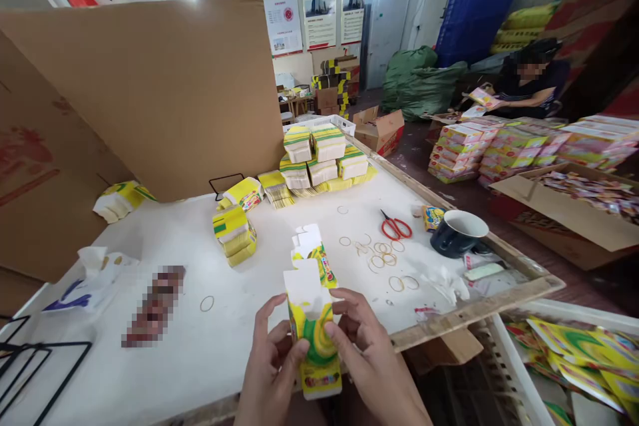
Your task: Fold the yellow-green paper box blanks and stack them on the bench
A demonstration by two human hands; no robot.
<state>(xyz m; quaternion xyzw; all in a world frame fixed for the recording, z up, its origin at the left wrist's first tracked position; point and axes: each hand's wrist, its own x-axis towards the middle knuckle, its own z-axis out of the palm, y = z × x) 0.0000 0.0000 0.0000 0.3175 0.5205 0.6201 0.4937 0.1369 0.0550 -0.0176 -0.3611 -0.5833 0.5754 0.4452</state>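
We're looking down on the white surface (210, 353), with a big cardboard sheet (150, 86) standing along its far-left edge. At the back sit stacks (322, 160) of flat yellow-and-green cartons, bundled and piled, with smaller bundles (234, 233) nearer the middle. Off to the right, well apart from us, a co-worker (532, 83) sits behind rows of pink packs (504, 143), and an open brown box (574, 206) rests just beyond the surface's right edge.

Coming smaller: a dark mug (456, 233) near the right edge, red scissors (396, 226) just beside it, and rubber bands (382, 256) scattered loose between them and us (some overlapping, some alone).

Now the hands, at the near edge. Our left hand (272, 363) and right hand (367, 353) both grip the carton (314, 339), upright, its white top flap open. The fingers (344, 336) of each hand are closed around its sides, thumbs pressed on the front. A second open carton (314, 253) stands just behind it on the surface.
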